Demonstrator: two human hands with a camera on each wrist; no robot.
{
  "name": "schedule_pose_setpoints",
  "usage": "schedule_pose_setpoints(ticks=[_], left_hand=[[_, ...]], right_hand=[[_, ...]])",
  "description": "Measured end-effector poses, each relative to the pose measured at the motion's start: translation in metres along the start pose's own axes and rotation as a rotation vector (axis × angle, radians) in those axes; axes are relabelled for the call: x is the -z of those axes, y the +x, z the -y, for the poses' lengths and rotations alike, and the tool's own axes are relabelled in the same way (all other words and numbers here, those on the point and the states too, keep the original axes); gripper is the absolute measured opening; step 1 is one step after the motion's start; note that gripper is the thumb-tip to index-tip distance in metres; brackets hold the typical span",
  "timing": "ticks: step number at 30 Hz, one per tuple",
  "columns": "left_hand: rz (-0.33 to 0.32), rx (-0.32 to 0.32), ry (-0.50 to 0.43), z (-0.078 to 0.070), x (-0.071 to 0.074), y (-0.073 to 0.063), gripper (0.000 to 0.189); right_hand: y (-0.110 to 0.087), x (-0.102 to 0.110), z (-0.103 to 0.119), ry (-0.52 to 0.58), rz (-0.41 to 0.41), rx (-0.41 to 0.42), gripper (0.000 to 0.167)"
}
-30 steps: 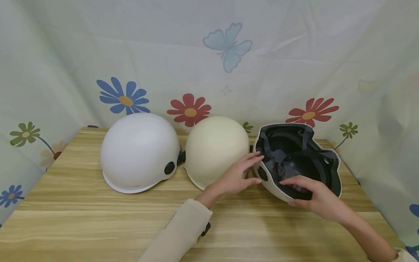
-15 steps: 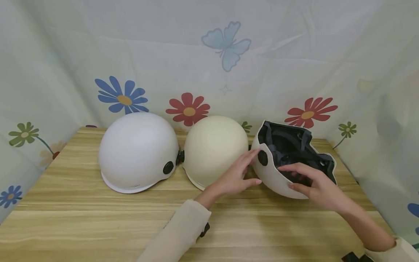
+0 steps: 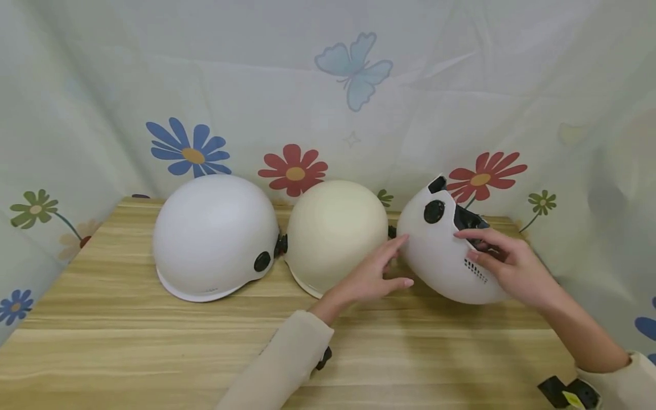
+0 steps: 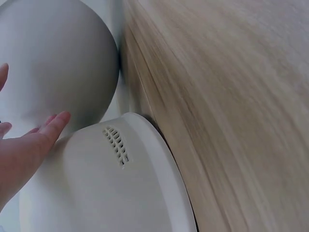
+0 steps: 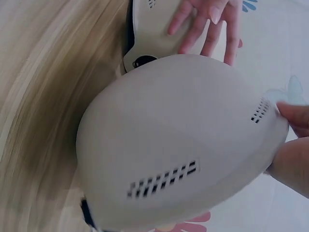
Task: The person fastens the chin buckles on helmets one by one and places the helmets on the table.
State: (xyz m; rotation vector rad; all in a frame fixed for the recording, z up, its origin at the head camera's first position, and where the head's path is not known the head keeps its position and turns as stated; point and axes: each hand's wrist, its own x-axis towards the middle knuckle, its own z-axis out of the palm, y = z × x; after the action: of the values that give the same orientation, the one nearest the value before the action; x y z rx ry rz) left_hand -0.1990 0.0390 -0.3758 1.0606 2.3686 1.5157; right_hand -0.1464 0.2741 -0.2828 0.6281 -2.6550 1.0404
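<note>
At the right of the row, a white helmet [image 3: 441, 262] is tipped up on its shell, its black-lined opening facing up and away to the right. My right hand [image 3: 515, 270] pinches its rim, thumb on the outer shell near the vent slots and fingers over the edge. The right wrist view shows the smooth shell, with my right hand [image 5: 294, 154] at its edge. My left hand [image 3: 366, 279] reaches to the helmet's left side, fingers extended, fingertips right at the shell. Beneath the left hand stands a cream helmet [image 3: 338, 228], dome up.
A larger white helmet [image 3: 215, 233] sits dome up at the left, a black round fitting on its side. The helmets line the back of a wooden table [image 3: 179, 347]. Behind hangs a curtain [image 3: 246, 102] printed with flowers and a butterfly.
The right-hand helmet has turned from opening upward to showing mostly its outer shell, its left rim rising. My right hand has moved up with the rim; the left hand has barely moved.
</note>
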Motion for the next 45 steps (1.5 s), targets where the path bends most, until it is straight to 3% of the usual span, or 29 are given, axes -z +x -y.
schedule_pose_setpoints(ticks=[4, 8, 13, 15, 18, 21, 25, 28, 33, 42, 45], left_hand=[[-0.010, 0.021, -0.052, -0.001, 0.001, -0.001, 0.078], [-0.030, 0.036, -0.083, -0.004, 0.002, -0.001, 0.079], [-0.036, 0.023, -0.079, -0.005, 0.001, 0.001, 0.079], [-0.021, 0.032, -0.078, -0.005, 0.001, 0.000, 0.079], [-0.005, 0.047, -0.082, -0.004, -0.001, 0.000, 0.079], [-0.002, 0.055, -0.089, -0.004, -0.003, -0.001, 0.080], [0.001, 0.060, -0.084, -0.003, -0.005, -0.001, 0.080], [0.002, 0.059, -0.086, -0.002, -0.006, -0.001, 0.080], [0.001, 0.051, -0.073, -0.001, -0.007, -0.002, 0.080], [0.024, 0.036, -0.068, 0.002, -0.007, -0.004, 0.078], [0.031, 0.032, -0.059, 0.002, -0.007, -0.004, 0.077]], right_hand=[[0.001, 0.006, -0.001, 0.048, -0.062, -0.179, 0.033], [0.000, 0.014, -0.007, 0.181, -0.101, -0.327, 0.038], [-0.003, 0.021, -0.016, 0.530, -0.129, -0.361, 0.040], [-0.004, 0.023, -0.018, 0.571, -0.113, -0.360, 0.040], [-0.005, 0.027, -0.020, 0.539, -0.066, -0.355, 0.041], [-0.006, 0.031, -0.022, 0.436, -0.006, -0.338, 0.043], [-0.009, 0.039, -0.022, 0.160, 0.065, -0.283, 0.048], [-0.011, 0.044, -0.022, 0.015, 0.091, -0.246, 0.051], [-0.013, 0.047, -0.023, -0.021, 0.086, -0.236, 0.051], [-0.018, 0.047, -0.028, 0.025, -0.015, -0.215, 0.048], [-0.021, 0.048, -0.030, 0.007, -0.036, -0.249, 0.046]])
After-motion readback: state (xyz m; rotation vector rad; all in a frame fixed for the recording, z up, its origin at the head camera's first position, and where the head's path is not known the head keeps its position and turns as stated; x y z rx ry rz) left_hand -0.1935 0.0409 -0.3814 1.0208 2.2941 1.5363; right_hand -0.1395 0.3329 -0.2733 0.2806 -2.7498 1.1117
